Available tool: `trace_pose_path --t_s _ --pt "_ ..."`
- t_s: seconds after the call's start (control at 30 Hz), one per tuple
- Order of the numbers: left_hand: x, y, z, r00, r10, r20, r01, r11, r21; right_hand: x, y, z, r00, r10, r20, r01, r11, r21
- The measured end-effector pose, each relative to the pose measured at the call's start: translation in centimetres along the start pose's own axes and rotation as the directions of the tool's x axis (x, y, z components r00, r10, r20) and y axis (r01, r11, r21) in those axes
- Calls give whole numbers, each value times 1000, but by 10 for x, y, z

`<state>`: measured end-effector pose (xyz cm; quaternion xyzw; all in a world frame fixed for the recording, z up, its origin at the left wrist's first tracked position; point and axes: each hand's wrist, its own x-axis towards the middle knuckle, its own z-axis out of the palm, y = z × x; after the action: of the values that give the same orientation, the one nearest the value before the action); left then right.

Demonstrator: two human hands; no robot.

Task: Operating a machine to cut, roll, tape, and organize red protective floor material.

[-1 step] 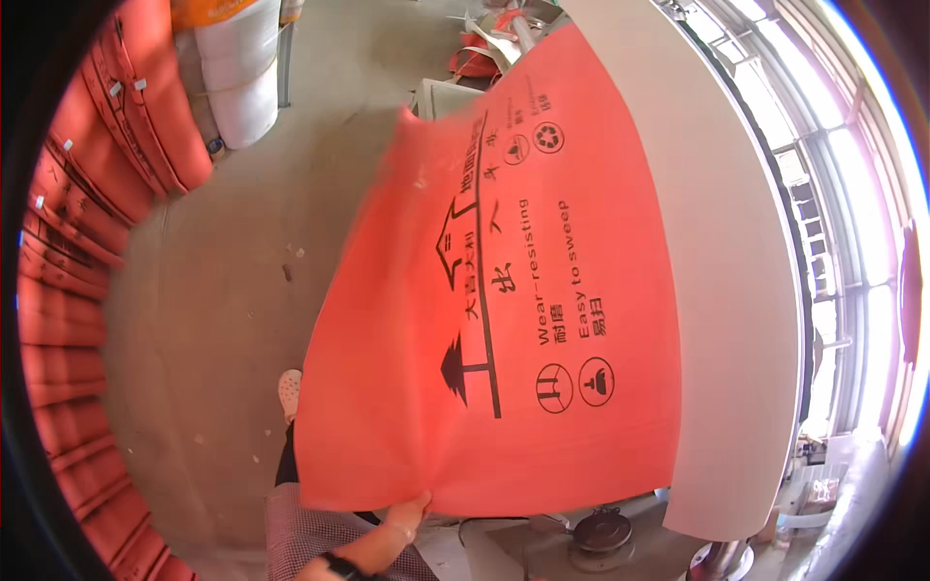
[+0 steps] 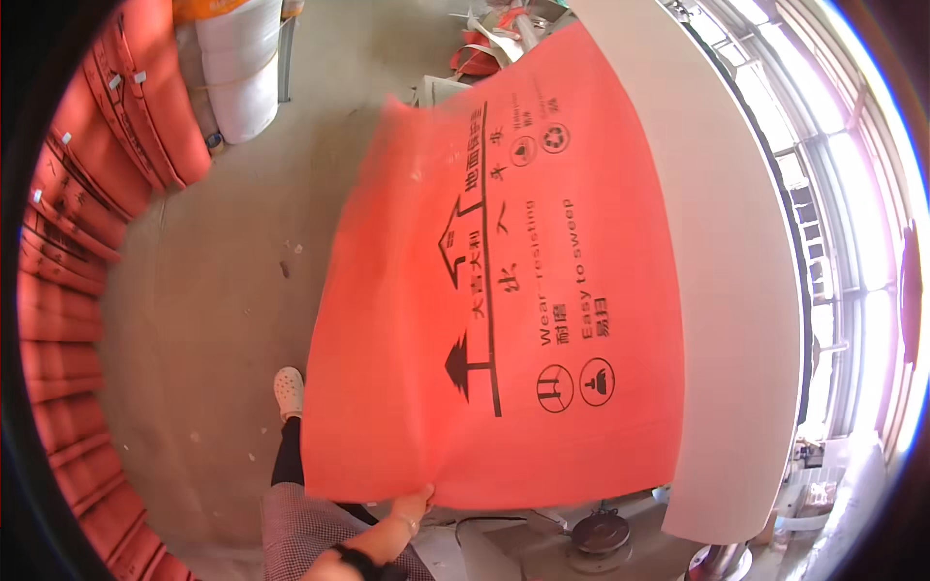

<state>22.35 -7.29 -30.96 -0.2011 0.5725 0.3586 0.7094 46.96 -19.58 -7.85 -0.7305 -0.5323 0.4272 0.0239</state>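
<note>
My left hand (image 2: 415, 504) is closed on the near edge of a large red floor-protection sheet (image 2: 610, 450), pinching it near the middle. Black print, arrows and round symbols run along the sheet, and a crease rises from my fingers. Its left part hangs raised and bowed, with the far left corner blurred. Beneath the sheet's right side lies a wide white sheet (image 2: 741, 339), curving down on the right. A dark band circles my left wrist. My right hand is out of sight.
Rolled red sheets (image 2: 63, 387) line the left side. A white wrapped roll (image 2: 242, 87) stands at the back left. Small scraps dot the grey floor (image 2: 213, 290). A round dark metal disc (image 2: 601, 533) sits below the near edge, and a white clog (image 2: 289, 392) shows at left.
The red sheet's near left edge has shifted slightly right and up, showing more of the clog and leg. Its far left corner has moved a little left and up. My left hand keeps its hold.
</note>
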Motion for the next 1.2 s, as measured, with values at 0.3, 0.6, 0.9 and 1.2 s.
trace_pose_path --t_s 0.3,0.6,0.9,1.2 --pt "8 68 0 992 -54 114 40 991 124 17 -97 46 934 345 -95 -357 910 -212" --pt "-27 142 -29 974 -134 181 125 990 57 51 -151 120 939 160 -305 -196 976 -90" --pt "-24 133 -26 963 -181 198 164 981 100 94 -151 117 891 253 -378 -266 964 17" --pt "-20 135 -32 969 -162 187 140 982 125 124 -212 89 872 393 -291 -442 888 -127"
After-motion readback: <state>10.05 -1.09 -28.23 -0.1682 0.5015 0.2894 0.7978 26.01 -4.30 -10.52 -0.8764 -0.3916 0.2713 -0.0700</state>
